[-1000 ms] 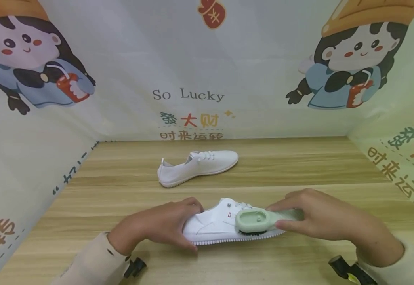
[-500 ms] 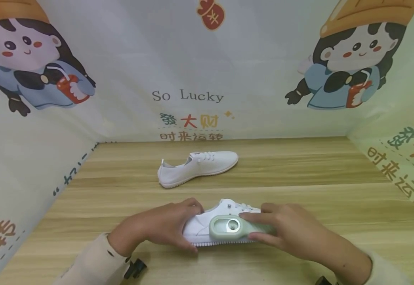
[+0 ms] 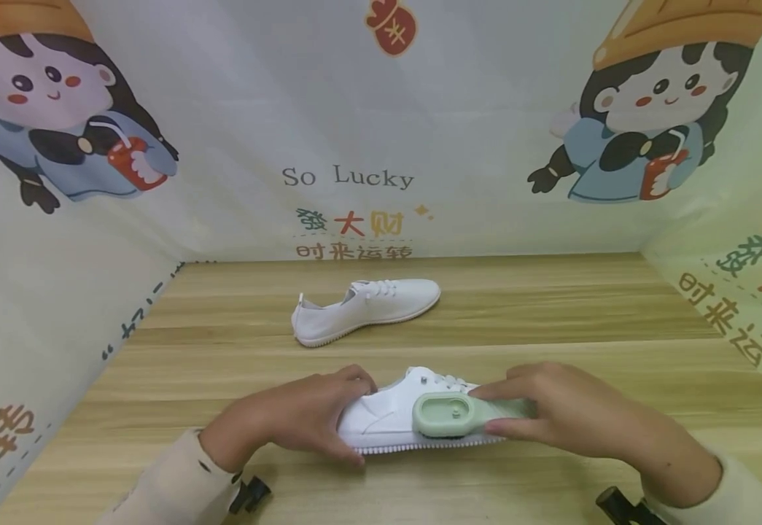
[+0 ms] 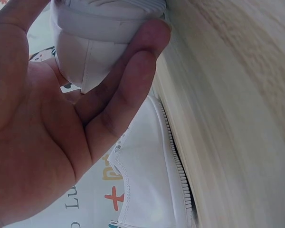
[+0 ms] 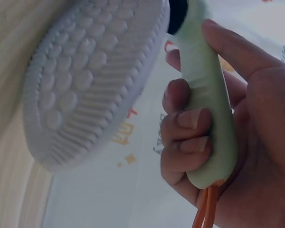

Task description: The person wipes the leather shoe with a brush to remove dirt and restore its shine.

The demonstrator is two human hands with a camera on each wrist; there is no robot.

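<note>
A white lace-up shoe (image 3: 381, 419) lies toe to the right near the front of the table. Its heel is gripped by my left hand (image 3: 308, 415), with fingers and thumb on either side of it in the left wrist view. My right hand (image 3: 571, 408) holds a pale green shoe brush (image 3: 446, 414) by its handle, fingers curled round it in the right wrist view. The brush head lies against the shoe's near side, and its dark bristles are mostly hidden. In the right wrist view, the sole (image 5: 85, 71) shows round studs and a ribbed edge.
A second white shoe (image 3: 367, 310) rests farther back on the wood-grain table (image 3: 551, 313). Printed cloth walls (image 3: 472, 146) stand behind and at both sides. An orange cord (image 5: 208, 209) hangs from the brush handle.
The brush in my right hand slid left along the shoe's side toward the heel, then partway back right. My left hand has stayed on the heel; the far shoe has not moved.
</note>
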